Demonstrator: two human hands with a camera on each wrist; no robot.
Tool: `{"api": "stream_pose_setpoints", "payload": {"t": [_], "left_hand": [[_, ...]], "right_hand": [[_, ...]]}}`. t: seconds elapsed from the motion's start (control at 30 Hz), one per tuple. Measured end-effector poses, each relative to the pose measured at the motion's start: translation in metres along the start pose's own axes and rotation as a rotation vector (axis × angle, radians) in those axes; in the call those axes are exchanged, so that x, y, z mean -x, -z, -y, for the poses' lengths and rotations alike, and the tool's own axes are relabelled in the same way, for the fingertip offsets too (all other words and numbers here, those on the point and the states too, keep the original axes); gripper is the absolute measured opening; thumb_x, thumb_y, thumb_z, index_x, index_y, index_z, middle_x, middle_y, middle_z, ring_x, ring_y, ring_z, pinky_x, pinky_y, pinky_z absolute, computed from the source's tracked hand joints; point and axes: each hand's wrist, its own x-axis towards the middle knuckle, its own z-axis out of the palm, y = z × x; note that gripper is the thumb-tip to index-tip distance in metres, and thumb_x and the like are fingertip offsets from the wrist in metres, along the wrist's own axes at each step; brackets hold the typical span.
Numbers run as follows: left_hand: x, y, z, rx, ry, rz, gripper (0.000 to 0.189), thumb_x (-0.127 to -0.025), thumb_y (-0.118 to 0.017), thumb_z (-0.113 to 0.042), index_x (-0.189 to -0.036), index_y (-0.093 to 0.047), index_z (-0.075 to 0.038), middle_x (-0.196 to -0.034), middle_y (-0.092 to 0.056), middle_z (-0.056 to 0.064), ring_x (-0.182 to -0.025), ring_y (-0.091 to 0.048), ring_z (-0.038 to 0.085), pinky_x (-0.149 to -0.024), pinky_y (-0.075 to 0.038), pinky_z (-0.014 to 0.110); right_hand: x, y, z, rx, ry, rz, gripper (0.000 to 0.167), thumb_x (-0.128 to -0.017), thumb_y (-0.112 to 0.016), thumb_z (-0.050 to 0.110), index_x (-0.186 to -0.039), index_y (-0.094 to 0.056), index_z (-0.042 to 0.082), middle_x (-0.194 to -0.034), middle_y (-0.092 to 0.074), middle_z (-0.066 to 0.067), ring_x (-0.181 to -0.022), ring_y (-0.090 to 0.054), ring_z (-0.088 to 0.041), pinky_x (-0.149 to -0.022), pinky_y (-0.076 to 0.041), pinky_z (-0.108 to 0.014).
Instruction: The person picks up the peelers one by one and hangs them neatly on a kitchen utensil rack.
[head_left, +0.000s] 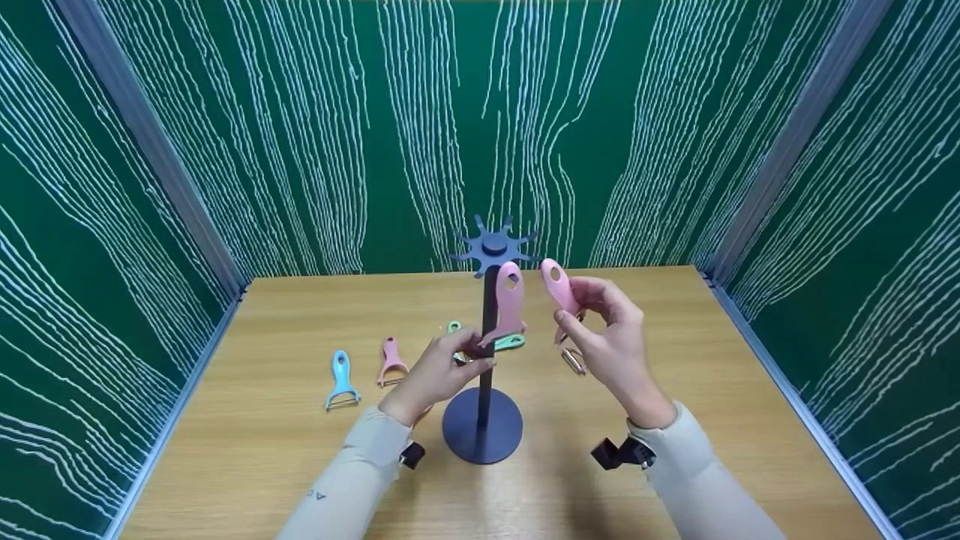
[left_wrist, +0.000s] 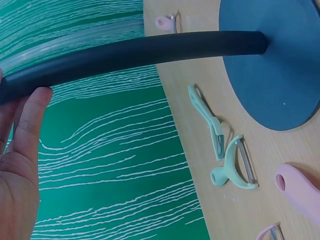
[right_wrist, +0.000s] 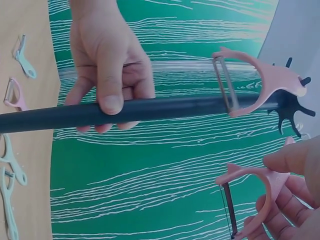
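A black stand holds a star-shaped ring of hooks [head_left: 494,244] at the top of its pole [head_left: 484,401]. My left hand [head_left: 441,375] grips that pole at mid-height, thumb on one side and fingers on the other. From a hook hangs a pink Y-shaped peeler [head_left: 510,304], handle up and blade end down beside the pole. To the right of the hooks, my right hand [head_left: 619,349] pinches a second pink peeler [head_left: 557,285] between thumb and fingers. Its handle hole points upward, and the right wrist view shows its blade [right_wrist: 228,207] free of the fingers.
The stand's round base [head_left: 482,442] rests on the wooden table. A blue peeler [head_left: 341,371] and a pink peeler [head_left: 391,358] lie to its left. Two green peelers [left_wrist: 204,112] lie behind the pole, and another pink-handled peeler [left_wrist: 164,23] lies at the right.
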Motion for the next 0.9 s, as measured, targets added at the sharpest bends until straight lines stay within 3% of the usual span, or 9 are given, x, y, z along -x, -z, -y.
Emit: {"api": "stream_pose_setpoints", "payload": {"t": [0.2, 0.43, 0.67, 0.9], "left_hand": [[0.0, 0.0, -0.002, 0.019, -0.01, -0.002, 0.021, -0.105, -0.074, -0.017, -0.125, -0.07, -0.014, -0.113, -0.074, 0.003, -0.109, -0.071, 0.019, -0.103, -0.06, 0.048], [0.001, 0.0, -0.005, 0.024, -0.004, -0.005, 0.012, -0.105, -0.074, -0.015, -0.114, -0.068, -0.01, -0.112, -0.076, 0.005, -0.105, -0.071, 0.018, -0.098, -0.062, 0.044], [0.001, 0.0, -0.003, 0.026, 0.004, -0.001, 0.016, -0.105, -0.073, -0.016, -0.121, -0.069, -0.015, -0.112, -0.074, 0.002, -0.107, -0.071, 0.018, -0.099, -0.061, 0.043], [0.001, 0.0, -0.002, 0.028, 0.02, 0.002, 0.016, -0.105, -0.074, -0.018, -0.121, -0.069, -0.017, -0.114, -0.074, 0.001, -0.108, -0.07, 0.019, -0.101, -0.061, 0.045]], "right_hand": [[-0.005, 0.001, 0.009, -0.03, 0.048, -0.021, 0.039, -0.088, -0.081, -0.012, -0.126, -0.068, -0.011, -0.115, -0.072, -0.021, -0.099, -0.066, -0.006, -0.095, -0.056, -0.017], [-0.01, 0.003, 0.019, -0.051, 0.115, -0.039, 0.037, -0.089, -0.079, -0.013, -0.124, -0.067, -0.012, -0.111, -0.071, -0.018, -0.098, -0.067, -0.007, -0.096, -0.058, -0.019], [-0.012, 0.002, 0.031, -0.076, 0.16, -0.03, 0.036, -0.089, -0.079, -0.014, -0.123, -0.067, -0.012, -0.11, -0.072, -0.009, -0.099, -0.069, -0.007, -0.097, -0.058, -0.021], [-0.012, -0.005, 0.034, -0.098, 0.177, 0.009, 0.036, -0.091, -0.078, -0.013, -0.125, -0.067, -0.011, -0.112, -0.072, -0.019, -0.1, -0.069, -0.009, -0.098, -0.059, -0.022]]}}
